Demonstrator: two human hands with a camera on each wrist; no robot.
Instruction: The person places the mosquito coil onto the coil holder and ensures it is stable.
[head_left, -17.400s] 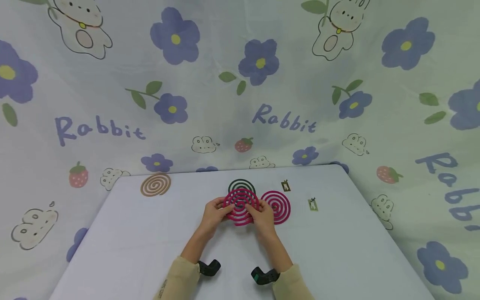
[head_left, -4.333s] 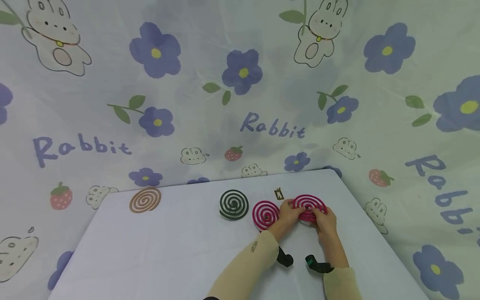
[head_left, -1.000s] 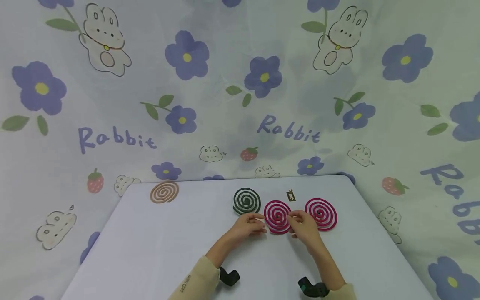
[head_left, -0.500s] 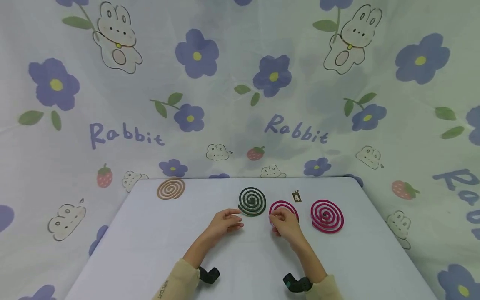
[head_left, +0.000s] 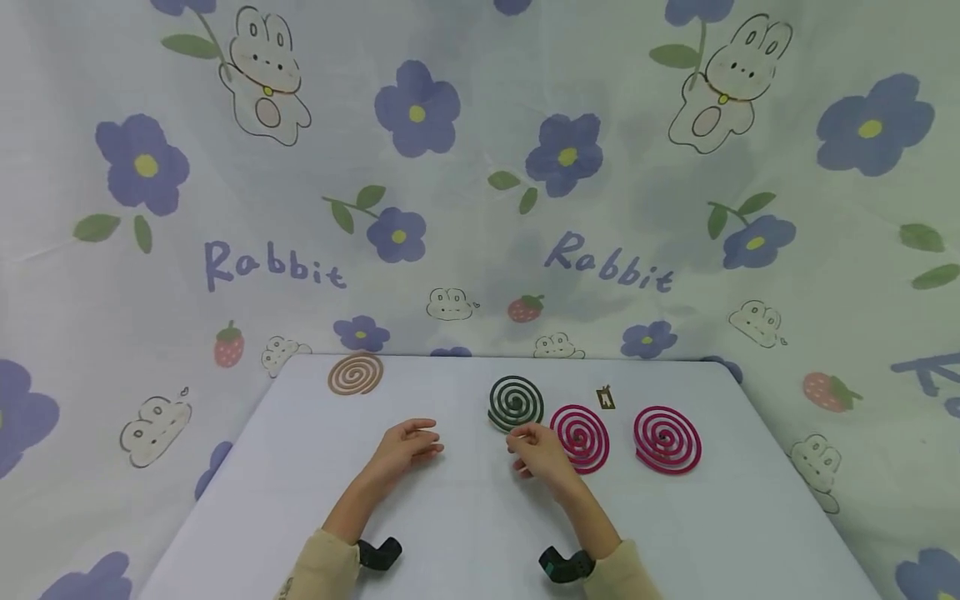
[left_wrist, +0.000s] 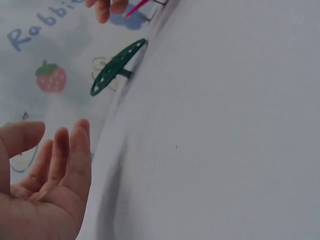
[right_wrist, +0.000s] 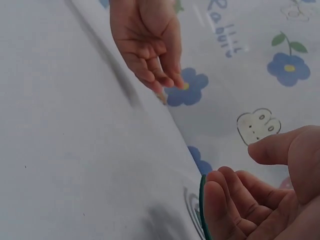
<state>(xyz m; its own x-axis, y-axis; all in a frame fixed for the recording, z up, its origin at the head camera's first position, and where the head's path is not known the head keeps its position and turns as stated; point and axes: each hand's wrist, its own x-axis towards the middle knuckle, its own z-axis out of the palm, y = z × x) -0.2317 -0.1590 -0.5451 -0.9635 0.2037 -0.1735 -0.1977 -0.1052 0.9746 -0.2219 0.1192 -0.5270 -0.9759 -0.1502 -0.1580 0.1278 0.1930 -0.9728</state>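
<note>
My left hand [head_left: 405,454] hovers over the white table left of centre, fingers loosely bent and holding nothing. To its right, my right hand [head_left: 543,457] also holds nothing, with its fingertips overlapping the lower edge of a dark green mosquito coil [head_left: 515,403]. In the left wrist view that green coil [left_wrist: 114,69] sits raised and tilted on a short support [left_wrist: 125,73]. Just right of my right hand lies a pink mosquito coil [head_left: 579,438]. Another pink mosquito coil [head_left: 663,437] is farther right.
A tan mosquito coil [head_left: 356,375] lies near the table's back left edge. Behind the pink coils is a small brass-coloured metal coil stand [head_left: 605,400]. A printed cloth [head_left: 480,208] hangs directly behind the white table [head_left: 465,533].
Earlier both hands held a pink mosquito coil, first at the centre, then at the right, where it now sits over one metal stand's spot. Released, both hands have since drawn leftward.
</note>
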